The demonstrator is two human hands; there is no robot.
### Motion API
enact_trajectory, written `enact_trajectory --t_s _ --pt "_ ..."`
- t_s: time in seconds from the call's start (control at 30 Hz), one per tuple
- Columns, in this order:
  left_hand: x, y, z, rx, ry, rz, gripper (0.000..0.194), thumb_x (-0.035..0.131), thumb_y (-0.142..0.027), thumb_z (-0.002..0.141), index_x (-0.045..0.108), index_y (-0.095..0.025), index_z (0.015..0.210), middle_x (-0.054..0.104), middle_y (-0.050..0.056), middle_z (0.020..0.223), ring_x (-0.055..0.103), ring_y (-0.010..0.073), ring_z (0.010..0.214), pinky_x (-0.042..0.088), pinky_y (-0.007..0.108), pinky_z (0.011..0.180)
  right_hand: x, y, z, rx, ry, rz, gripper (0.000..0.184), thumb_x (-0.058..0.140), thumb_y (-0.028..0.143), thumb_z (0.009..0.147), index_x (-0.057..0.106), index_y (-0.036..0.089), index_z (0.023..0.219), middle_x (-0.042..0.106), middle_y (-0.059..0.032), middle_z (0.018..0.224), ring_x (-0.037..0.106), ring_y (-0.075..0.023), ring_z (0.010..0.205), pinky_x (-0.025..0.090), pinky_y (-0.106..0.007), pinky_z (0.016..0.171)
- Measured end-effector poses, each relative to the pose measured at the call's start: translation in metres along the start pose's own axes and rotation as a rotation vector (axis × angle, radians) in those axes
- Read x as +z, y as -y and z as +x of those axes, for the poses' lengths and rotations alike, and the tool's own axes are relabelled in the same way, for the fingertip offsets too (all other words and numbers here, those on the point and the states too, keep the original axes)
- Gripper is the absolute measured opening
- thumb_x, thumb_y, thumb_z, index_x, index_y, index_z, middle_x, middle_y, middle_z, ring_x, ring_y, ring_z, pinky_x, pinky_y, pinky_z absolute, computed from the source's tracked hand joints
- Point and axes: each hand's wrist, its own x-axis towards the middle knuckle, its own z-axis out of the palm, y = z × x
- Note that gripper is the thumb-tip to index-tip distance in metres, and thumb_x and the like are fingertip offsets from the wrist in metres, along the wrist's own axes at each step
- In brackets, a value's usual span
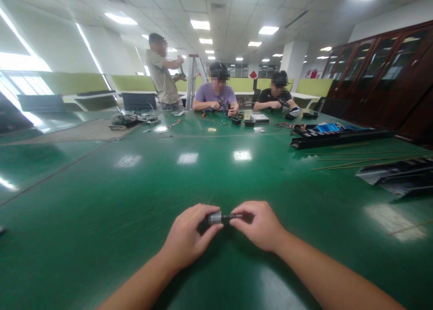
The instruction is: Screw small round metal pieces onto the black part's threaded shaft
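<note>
Two bare hands meet over a broad, glossy green table, with a small silver-grey metal cylinder held just above or on its surface; which of these I cannot tell. The left hand, left of the cylinder, is closed around it, thumb below and fingers above. The right hand, right of the cylinder, pinches the end of a thin dark rod between thumb and forefinger. The rod lines up with the cylinder and seems to meet its right end.

To the right of the cylinder and farther off lie long, thin brass-coloured rods, black and grey metal channels and, beyond these, a long black metal rail with blue pieces by it. Well beyond the cylinder, a person in a purple T-shirt and another in a black shirt sit handling dark objects too small to make out. Far beyond the cylinder, to the left, a person in a beige shirt stands beside a metal stepladder.
</note>
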Motion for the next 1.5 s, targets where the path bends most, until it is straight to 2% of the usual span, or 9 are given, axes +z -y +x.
enact_trajectory --t_s 1.5 --pt "-0.0029 0.0040 0.0001 -0.019 -0.016 -0.003 0.026 0.064 -0.034 0.089 0.064 -0.022 0.112 0.071 0.004 0.100 0.067 0.0183 0.090 0.054 0.031 0.080 -0.0039 0.0003 0.0009 0.035 -0.042 0.012 0.006 0.073 0.024 0.079 0.077 0.020 0.082 0.072 -0.0011 0.071 0.063 -0.0150 0.065 0.045 -0.025 0.063"
